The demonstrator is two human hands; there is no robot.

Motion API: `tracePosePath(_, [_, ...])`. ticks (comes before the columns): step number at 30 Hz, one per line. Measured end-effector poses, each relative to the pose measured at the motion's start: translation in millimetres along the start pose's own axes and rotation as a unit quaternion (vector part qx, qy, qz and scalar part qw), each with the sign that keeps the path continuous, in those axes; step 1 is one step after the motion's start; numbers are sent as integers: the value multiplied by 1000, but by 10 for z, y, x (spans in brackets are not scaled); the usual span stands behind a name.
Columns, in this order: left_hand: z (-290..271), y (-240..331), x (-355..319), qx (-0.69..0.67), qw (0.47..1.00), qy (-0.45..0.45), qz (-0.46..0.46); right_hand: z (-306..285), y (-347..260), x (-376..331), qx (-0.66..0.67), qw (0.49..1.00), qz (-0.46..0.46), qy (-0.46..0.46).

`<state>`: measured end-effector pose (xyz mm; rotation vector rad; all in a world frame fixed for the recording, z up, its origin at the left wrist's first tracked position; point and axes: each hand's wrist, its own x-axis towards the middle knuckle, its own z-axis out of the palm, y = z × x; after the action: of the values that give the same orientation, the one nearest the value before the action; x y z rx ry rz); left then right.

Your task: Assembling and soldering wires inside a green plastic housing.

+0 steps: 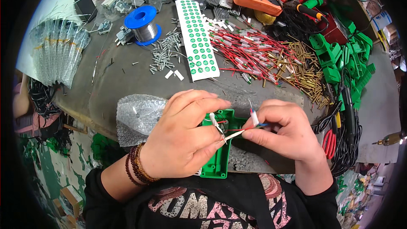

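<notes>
Two bare hands pinch a white wire over an open green box.
Nearest is a black shirt [127, 208] with large pale and pink printed lettering. Before it, the green box [215, 161] sits below and between the hands, partly hidden by the left. The left hand [180, 138], back upward, pinches the white wire [234, 135] between thumb and forefinger, other fingers loosely arched. The right hand [282, 129], wrist bent inward, has thumb and forefinger pressed together on the wire's other side, near red and blue strands. Bubble wrap [137, 114] lies beside the left hand, by the table's curved near edge. Beyond, grey tabletop [112, 63] stretches toward a blue spool [142, 23], screws [166, 51], a sheet of round green printed stickers [196, 42], red wires [243, 53] and an orange meter [256, 0].
</notes>
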<state>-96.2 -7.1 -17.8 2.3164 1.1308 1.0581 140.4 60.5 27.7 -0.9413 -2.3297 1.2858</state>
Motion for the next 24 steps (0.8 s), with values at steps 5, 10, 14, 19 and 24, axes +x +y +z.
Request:
tracePosePath(5, [-1, -58, 16, -17, 1000, -2, 0, -51, 60, -27, -97, 995, -10, 2])
tracePosePath(10, [-56, -30, 10, -16, 998, -41, -45, -104, 143, -130, -215, 966, -122, 80])
tracePosePath(14, [-120, 70, 57, 25, 991, -97, -87, -53, -105, -354, -316, 917, -190, 152])
tracePosePath(19, [-98, 61, 103, 49, 989, -119, -71, 473, -32, -320, -336, 909, -236, 72])
tracePosePath(24, [-94, 40, 82, -10, 988, -90, -128, 458, -81, -340, -370, 906, -202, 39])
